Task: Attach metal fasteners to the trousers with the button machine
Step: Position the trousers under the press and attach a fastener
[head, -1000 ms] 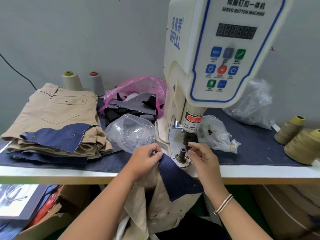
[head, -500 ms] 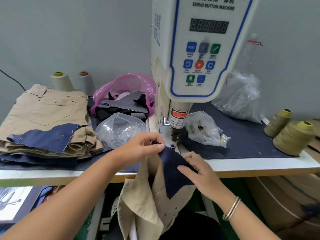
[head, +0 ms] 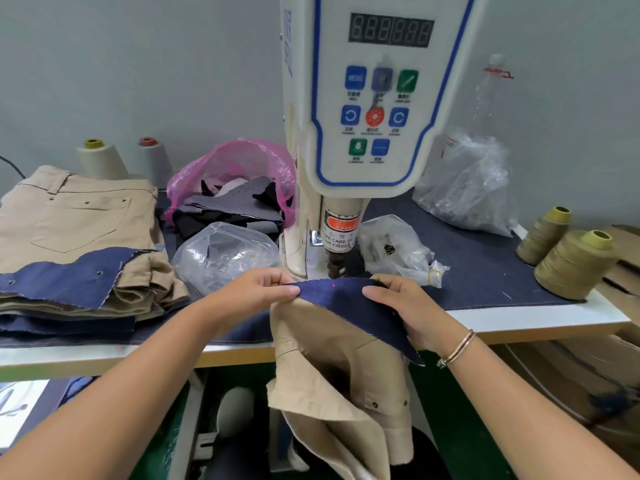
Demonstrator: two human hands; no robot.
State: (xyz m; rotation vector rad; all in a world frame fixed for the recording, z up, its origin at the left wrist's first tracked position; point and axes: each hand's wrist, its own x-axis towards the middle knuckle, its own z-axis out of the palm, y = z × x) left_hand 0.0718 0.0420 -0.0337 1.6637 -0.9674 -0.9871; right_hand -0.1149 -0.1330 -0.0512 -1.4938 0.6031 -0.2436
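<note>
Trousers (head: 343,355): both hands pinch denim patch (head: 349,299) under button machine (head: 363,98).

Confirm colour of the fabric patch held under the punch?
Dark navy denim patch, with a small red light dot on it; head view, the only one.

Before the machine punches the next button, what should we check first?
1. Left hand pinches the blue patch: ok.
2. Right hand holds the patch's other side: ok.
3. Patch stretched flat under the punch head: ok.
4. Red dot lands on the patch: ok.
5. Fingers away from the punch: not ok, they look close.
6. Fastener loaded below: cannot tell, cloth hides it.
</note>
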